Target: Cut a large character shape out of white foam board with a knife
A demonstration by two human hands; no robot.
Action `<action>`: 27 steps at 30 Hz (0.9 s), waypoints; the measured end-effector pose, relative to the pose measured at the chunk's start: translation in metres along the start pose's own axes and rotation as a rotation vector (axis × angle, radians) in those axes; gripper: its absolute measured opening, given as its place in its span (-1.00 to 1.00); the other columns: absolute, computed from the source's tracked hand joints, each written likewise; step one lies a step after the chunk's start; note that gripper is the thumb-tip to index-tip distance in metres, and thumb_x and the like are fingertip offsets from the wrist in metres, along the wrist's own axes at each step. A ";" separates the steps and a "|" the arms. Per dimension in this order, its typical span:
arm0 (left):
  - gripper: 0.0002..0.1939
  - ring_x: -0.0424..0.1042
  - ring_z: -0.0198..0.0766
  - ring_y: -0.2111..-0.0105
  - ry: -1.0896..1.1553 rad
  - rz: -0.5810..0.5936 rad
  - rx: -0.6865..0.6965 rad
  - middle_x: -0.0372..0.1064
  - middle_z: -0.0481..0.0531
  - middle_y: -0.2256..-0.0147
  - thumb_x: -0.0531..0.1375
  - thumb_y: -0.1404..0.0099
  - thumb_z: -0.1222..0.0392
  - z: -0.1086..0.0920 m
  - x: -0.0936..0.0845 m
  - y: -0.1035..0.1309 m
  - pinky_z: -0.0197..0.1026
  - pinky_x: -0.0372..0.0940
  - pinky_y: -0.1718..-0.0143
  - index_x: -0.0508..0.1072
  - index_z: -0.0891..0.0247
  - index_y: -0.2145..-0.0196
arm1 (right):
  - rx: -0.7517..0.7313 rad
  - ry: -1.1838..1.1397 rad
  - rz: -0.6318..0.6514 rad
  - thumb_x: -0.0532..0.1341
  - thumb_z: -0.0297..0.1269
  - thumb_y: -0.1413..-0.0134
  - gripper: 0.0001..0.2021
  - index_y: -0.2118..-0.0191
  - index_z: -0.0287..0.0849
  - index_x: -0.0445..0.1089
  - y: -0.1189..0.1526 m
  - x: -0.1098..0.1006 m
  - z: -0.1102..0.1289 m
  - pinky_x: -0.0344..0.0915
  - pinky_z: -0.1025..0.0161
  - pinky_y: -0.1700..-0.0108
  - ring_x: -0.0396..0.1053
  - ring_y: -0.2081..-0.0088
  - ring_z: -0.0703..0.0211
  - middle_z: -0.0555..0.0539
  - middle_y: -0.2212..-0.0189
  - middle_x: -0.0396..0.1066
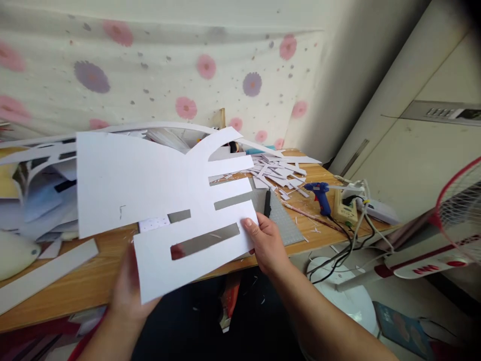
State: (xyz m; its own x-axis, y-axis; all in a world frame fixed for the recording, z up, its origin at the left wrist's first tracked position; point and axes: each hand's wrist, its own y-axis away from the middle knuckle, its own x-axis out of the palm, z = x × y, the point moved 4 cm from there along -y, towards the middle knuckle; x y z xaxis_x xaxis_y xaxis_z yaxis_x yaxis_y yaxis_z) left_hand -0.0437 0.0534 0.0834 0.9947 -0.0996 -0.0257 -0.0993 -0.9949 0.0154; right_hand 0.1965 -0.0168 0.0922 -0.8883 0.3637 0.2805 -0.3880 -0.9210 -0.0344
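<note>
- White cut-out sheet (165,183): held up over the near edge of the wooden table (105,263), long axis running left to right; broad panel extends up and leftward beyond the left hand (131,283).
- Right hand (268,243) nearest the strip ends; closed on the lower right corner, thumb on the front face, fingers behind.
- Left hand blurred, at the lower left corner, partly behind the sheet; fingers hidden, cannot tell how firm the hold is.
- Sheet flat-looking, plain white; curved arm at top, straight strips with open gaps to the right, long closed slot in the lowest strip, small dark angled mark on the broad panel.
</note>
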 end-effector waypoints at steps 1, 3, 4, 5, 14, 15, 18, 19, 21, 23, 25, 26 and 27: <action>-0.25 0.58 0.10 0.23 0.090 0.029 -0.064 0.62 0.00 0.37 0.00 -0.07 -0.61 0.004 0.001 -0.001 0.07 0.52 0.30 0.57 0.07 0.24 | -0.023 0.032 -0.009 0.31 0.25 0.09 -0.50 0.39 -0.16 0.35 -0.004 -0.003 -0.001 -0.02 0.41 0.70 0.06 0.67 0.37 0.12 0.66 0.18; -0.35 0.56 0.07 0.17 0.217 0.084 -0.190 0.62 0.00 0.31 0.27 0.02 -0.46 0.008 0.003 -0.004 -0.03 0.51 0.27 0.55 0.11 0.19 | -0.059 0.118 0.013 0.26 0.26 0.05 -0.51 0.38 -0.14 0.34 -0.012 -0.008 -0.003 0.02 0.39 0.68 0.09 0.65 0.34 0.11 0.65 0.18; -0.40 0.55 0.03 0.19 0.227 0.102 -0.221 0.61 0.00 0.33 0.39 0.07 -0.31 0.008 0.004 -0.005 -0.11 0.50 0.30 0.54 0.16 0.20 | -0.084 0.199 0.035 0.22 0.27 0.01 -0.51 0.36 -0.14 0.35 -0.017 -0.011 -0.004 0.07 0.38 0.65 0.12 0.64 0.32 0.10 0.64 0.20; -0.46 0.55 -0.03 0.25 0.205 0.111 -0.217 0.60 0.00 0.36 0.45 0.09 -0.18 0.006 0.006 -0.008 -0.18 0.47 0.35 0.54 0.21 0.24 | -0.116 0.303 0.049 0.17 0.26 -0.04 -0.52 0.35 -0.14 0.36 -0.021 -0.015 -0.005 0.12 0.37 0.62 0.15 0.62 0.30 0.08 0.62 0.23; -0.53 0.51 -0.01 0.18 0.026 0.007 0.161 0.56 0.11 0.26 0.33 -0.08 -0.21 0.010 0.024 -0.038 -0.04 0.40 0.07 0.50 0.29 0.31 | -0.240 1.248 -0.189 0.16 -0.16 -0.20 -0.61 -0.04 -0.29 0.42 -0.057 -0.091 0.017 0.25 0.04 0.07 0.38 0.14 -0.09 -0.31 0.15 0.40; -0.53 0.50 0.02 0.12 0.002 0.005 0.174 0.56 0.12 0.23 0.31 -0.11 -0.21 0.014 0.024 -0.039 -0.02 0.37 0.00 0.51 0.29 0.28 | -0.219 1.415 -0.187 0.15 -0.17 -0.22 -0.61 -0.07 -0.29 0.41 -0.059 -0.095 0.016 0.24 0.02 0.05 0.38 0.11 -0.13 -0.35 0.10 0.39; -0.51 0.44 0.05 0.00 -0.082 0.014 0.222 0.54 0.15 0.13 0.26 -0.18 -0.22 0.021 0.025 -0.039 0.02 0.27 -0.13 0.50 0.29 0.19 | -0.194 1.705 -0.179 0.15 -0.15 -0.25 -0.57 -0.12 -0.31 0.38 -0.066 -0.098 0.012 0.21 -0.01 -0.03 0.35 0.02 -0.20 -0.40 0.04 0.38; -0.49 0.42 0.06 -0.03 -0.109 0.016 0.236 0.53 0.15 0.10 0.24 -0.19 -0.22 0.022 0.024 -0.038 0.04 0.24 -0.16 0.50 0.29 0.15 | -0.200 1.753 -0.184 0.15 -0.14 -0.25 -0.56 -0.12 -0.32 0.38 -0.068 -0.098 0.011 0.19 -0.02 -0.06 0.34 -0.01 -0.22 -0.40 0.03 0.38; -0.47 0.38 0.07 -0.09 -0.166 0.021 0.263 0.51 0.15 0.04 0.23 -0.21 -0.21 0.020 0.024 -0.037 0.06 0.18 -0.21 0.48 0.28 0.08 | -0.198 1.809 -0.178 0.15 -0.14 -0.25 -0.54 -0.14 -0.35 0.37 -0.073 -0.096 0.010 0.15 -0.03 -0.10 0.32 -0.05 -0.23 -0.41 0.02 0.39; -0.48 0.37 0.06 -0.10 -0.218 0.044 0.281 0.50 0.14 0.02 0.22 -0.21 -0.20 0.016 0.024 -0.036 0.05 0.18 -0.20 0.49 0.27 0.06 | -0.166 1.816 -0.147 0.15 -0.12 -0.24 -0.51 -0.16 -0.34 0.35 -0.077 -0.093 0.007 0.16 -0.03 -0.10 0.34 -0.04 -0.23 -0.40 0.03 0.41; -0.50 0.43 0.06 -0.02 -0.264 0.089 0.279 0.54 0.14 0.09 0.23 -0.20 -0.21 0.014 0.024 -0.034 0.03 0.26 -0.13 0.53 0.26 0.12 | -0.131 1.790 -0.113 0.16 -0.14 -0.22 -0.50 -0.19 -0.33 0.33 -0.079 -0.091 0.005 0.20 0.00 -0.06 0.37 -0.01 -0.22 -0.39 0.06 0.44; -0.52 0.46 0.06 0.03 -0.283 0.113 0.274 0.55 0.14 0.13 0.22 -0.20 -0.21 0.013 0.025 -0.033 0.02 0.29 -0.08 0.56 0.27 0.17 | -0.121 1.766 -0.102 0.17 -0.18 -0.21 -0.50 -0.19 -0.32 0.32 -0.079 -0.091 0.005 0.22 0.01 -0.03 0.39 0.01 -0.22 -0.38 0.07 0.46; -0.53 0.47 0.06 0.06 -0.298 0.133 0.269 0.56 0.14 0.16 0.22 -0.20 -0.22 0.012 0.025 -0.032 0.02 0.32 -0.05 0.58 0.27 0.23 | -0.118 1.735 -0.098 0.17 -0.23 -0.18 -0.51 -0.20 -0.33 0.32 -0.078 -0.090 0.005 0.23 0.02 -0.01 0.41 0.03 -0.21 -0.38 0.09 0.47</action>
State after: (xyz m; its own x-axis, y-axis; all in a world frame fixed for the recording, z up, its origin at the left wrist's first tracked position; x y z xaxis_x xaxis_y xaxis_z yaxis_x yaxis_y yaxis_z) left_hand -0.0155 0.0828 0.0703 0.9253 -0.1874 -0.3296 -0.2689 -0.9372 -0.2220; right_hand 0.3082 0.0214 0.0740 -0.0415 0.2001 -0.9789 -0.3963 -0.9027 -0.1678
